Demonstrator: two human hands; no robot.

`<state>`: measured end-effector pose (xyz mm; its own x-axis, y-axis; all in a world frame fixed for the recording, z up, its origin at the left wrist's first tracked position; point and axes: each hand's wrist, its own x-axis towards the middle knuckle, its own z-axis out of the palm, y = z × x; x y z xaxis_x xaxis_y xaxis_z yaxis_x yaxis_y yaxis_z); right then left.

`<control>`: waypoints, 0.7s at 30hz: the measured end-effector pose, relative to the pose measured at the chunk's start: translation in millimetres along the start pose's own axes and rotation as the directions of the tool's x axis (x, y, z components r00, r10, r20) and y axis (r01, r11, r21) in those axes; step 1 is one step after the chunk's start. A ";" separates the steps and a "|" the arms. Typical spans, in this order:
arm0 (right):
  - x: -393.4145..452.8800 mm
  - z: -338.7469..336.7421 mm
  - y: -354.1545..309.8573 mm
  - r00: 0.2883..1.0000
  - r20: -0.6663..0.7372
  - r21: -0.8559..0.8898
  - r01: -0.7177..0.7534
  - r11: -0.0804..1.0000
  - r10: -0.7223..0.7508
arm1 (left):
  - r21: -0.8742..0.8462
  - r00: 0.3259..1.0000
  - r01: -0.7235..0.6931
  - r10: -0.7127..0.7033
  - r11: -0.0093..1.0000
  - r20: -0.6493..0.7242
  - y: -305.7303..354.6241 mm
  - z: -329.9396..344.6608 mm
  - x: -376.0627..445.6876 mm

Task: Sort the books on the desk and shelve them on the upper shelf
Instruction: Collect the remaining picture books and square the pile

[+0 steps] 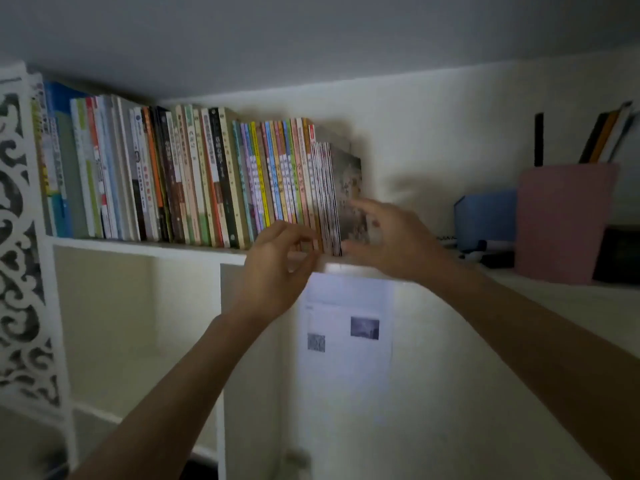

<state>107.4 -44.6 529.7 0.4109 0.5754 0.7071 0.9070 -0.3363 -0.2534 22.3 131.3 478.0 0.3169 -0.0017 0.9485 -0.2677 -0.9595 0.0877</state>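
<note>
Head view: pink rectangular card folder (564,220) and blue box (485,216) stand right of upright paperback row (173,174); right hand (391,237) flat against end cover, left hand (277,268) loosely curled, holding nothing.

The room is dim, with a grey ceiling (311,36) close above a white wall (433,126). At the far left stands a white carved panel (17,237) with dark scroll patterns. The white shelving unit (138,249) has open compartments below. A printed paper sheet (346,334) hangs on the wall.
</note>
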 end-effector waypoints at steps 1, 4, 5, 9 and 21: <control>-14.1 0.4 -2.2 0.992 -0.103 -0.060 0.066 0.996 -0.072 | 0.011 1.000 -0.028 0.028 1.000 -0.004 9.5 -2.6 -11.7; -77.7 10.0 -2.0 0.900 -0.292 -0.179 0.281 0.943 -0.324 | 0.029 0.999 -0.051 0.051 0.998 0.006 35.9 -9.0 -63.0; -105.9 18.2 3.2 0.883 -0.284 -0.200 0.327 0.923 -0.374 | 0.013 0.999 -0.029 0.029 0.999 0.027 42.1 -6.7 -87.6; -236.2 80.4 62.5 0.981 -0.004 -0.087 0.193 0.977 -0.195 | -0.055 0.945 0.255 -0.237 0.965 0.223 43.4 33.2 -222.2; -565.1 241.9 163.1 0.218 0.543 -0.364 -0.809 0.461 0.811 | 0.535 -0.081 0.767 -0.774 0.354 0.627 121.9 143.4 -576.5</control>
<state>45.3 -244.3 -71.0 0.8752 0.2577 -0.4095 0.0525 -0.8919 -0.4491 -62.5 -25.1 -101.8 0.7527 0.5665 -0.3355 0.6354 -0.4915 0.5956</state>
